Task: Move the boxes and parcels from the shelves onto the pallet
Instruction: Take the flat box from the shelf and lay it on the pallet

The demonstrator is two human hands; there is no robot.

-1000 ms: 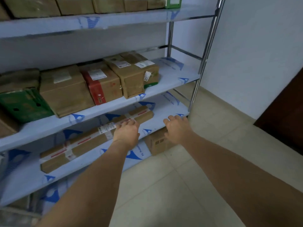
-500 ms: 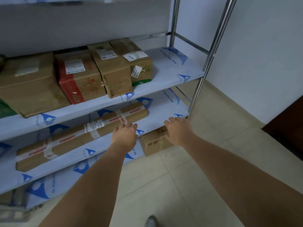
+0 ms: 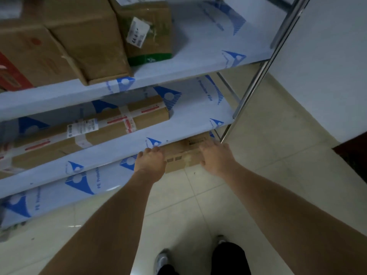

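1. The left hand (image 3: 151, 163) sits at the left end of a small brown box (image 3: 183, 155) on the lowest shelf (image 3: 83, 187), fingers bent over its top corner; whether the grip has closed on the cardboard I cannot tell.
2. The right hand (image 3: 215, 155) is at the box's right end, fingers spread and lying against its top and side, a loose, open grip.
3. The box sits at the right end of the lowest shelf, just under the front lip of the middle shelf (image 3: 111, 155). Its front face looks out toward the tiled floor (image 3: 198, 205), and its long axis runs along the shelf edge, left to right.
4. Headroom above the box is tight, since the middle shelf's lip overhangs it. Toward the person the floor lies open.
5. Just beside the right hand stands the steel upright (image 3: 256, 82) of the rack, with a white wall (image 3: 327, 66) further right.
6. On the middle shelf a long flat parcel (image 3: 89, 132) lies lengthwise along the shelf, taped and labelled.
7. The upper shelf (image 3: 198, 62) carries several cartons (image 3: 85, 42) at its left, leaving its right part bare.
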